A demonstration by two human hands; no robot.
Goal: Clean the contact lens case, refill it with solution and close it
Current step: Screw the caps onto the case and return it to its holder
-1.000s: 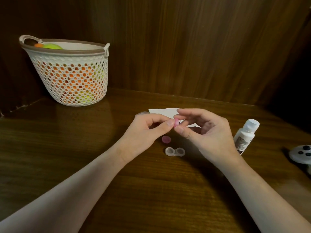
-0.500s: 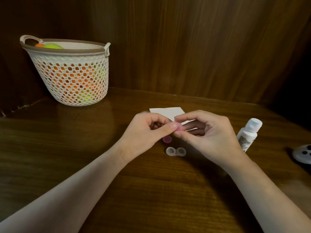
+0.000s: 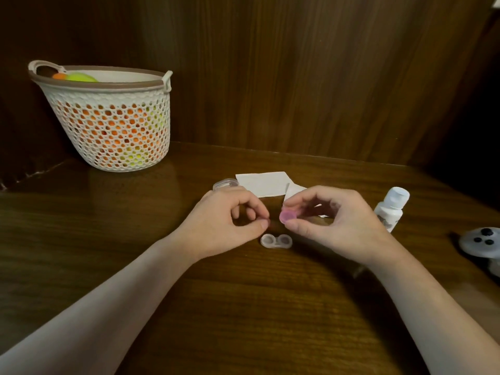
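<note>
Your right hand (image 3: 335,223) pinches the pink cap (image 3: 287,216), frame centre; left hand (image 3: 227,226) curled, apparently empty. Open lens case (image 3: 276,241) sits on the tabletop (image 3: 243,307) just below. Risk: light pinch, cap could drop and roll away.

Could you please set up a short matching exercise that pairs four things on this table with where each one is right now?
Things:
1. pink cap
2. lens case
3. solution bottle
4. basket

Places:
A. far left corner of the table
B. on the table, below and between the two hands
C. pinched in the right hand
D. standing on the table beyond the right hand

Pairs: 1-C, 2-B, 3-D, 4-A
</note>
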